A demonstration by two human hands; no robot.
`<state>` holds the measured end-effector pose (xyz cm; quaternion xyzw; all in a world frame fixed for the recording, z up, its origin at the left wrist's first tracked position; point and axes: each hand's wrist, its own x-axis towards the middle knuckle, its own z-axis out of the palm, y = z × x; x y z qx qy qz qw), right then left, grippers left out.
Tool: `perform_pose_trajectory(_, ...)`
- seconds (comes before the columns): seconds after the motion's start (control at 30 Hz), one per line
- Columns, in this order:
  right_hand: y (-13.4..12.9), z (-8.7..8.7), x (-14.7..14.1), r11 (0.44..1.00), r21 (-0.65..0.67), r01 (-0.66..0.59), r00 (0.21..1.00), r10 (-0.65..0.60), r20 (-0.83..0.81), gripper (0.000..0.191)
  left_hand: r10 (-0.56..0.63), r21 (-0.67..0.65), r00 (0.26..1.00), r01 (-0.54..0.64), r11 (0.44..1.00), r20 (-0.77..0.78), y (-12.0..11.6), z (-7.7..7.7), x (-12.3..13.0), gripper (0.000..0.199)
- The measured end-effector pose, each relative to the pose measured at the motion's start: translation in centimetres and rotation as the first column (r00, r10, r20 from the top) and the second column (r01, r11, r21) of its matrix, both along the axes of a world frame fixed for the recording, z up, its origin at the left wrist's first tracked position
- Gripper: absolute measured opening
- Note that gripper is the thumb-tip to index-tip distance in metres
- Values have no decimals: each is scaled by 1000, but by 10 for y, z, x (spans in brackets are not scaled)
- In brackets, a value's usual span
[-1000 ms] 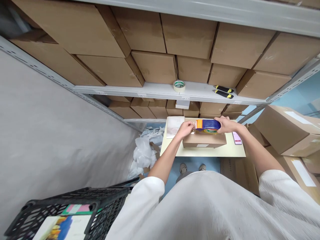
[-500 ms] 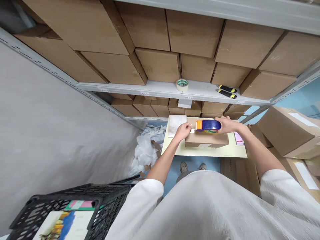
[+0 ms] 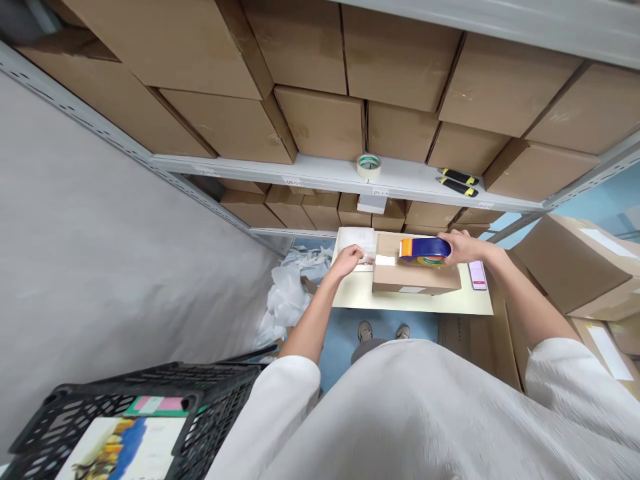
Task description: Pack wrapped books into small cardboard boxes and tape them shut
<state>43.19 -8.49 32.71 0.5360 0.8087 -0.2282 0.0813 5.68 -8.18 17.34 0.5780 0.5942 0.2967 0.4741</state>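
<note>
Right hand [image 3: 463, 247] wraps the tape dispenser [image 3: 424, 250] atop the cardboard box [image 3: 415, 277]. Left hand [image 3: 349, 257] seemingly pinches the thin, sticky tape end just leftward. Rigid dispenser handles best by its handle.

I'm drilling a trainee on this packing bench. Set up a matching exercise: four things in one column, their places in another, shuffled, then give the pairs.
Things:
1. tape dispenser
2. roll of tape
3. phone
4. utility knives

Places:
A. flat on the table, right of the cardboard box
B. on the shelf, right part, side by side
C. on top of the cardboard box, in the right hand
D. on the shelf, near the middle

Pairs: 1-C, 2-D, 3-A, 4-B
</note>
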Motion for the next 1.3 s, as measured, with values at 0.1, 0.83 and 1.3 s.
perform_pose_trajectory(0.1,1,1,-1,1000,-7,-8,1000,9,23,35,1,-28,1000,0,1000,13,-3,-4,-3,23)
perform_pose_trajectory(0.83,1,6,-16,999,-36,-7,990,12,139,41,-199,-176,926,148,973,-321,-19,-21,38,32)
perform_pose_trajectory(1.3,-2,4,-19,1000,-21,22,988,-19,154,41,32,53,999,-31,998,-17,-28,-40,40,23)
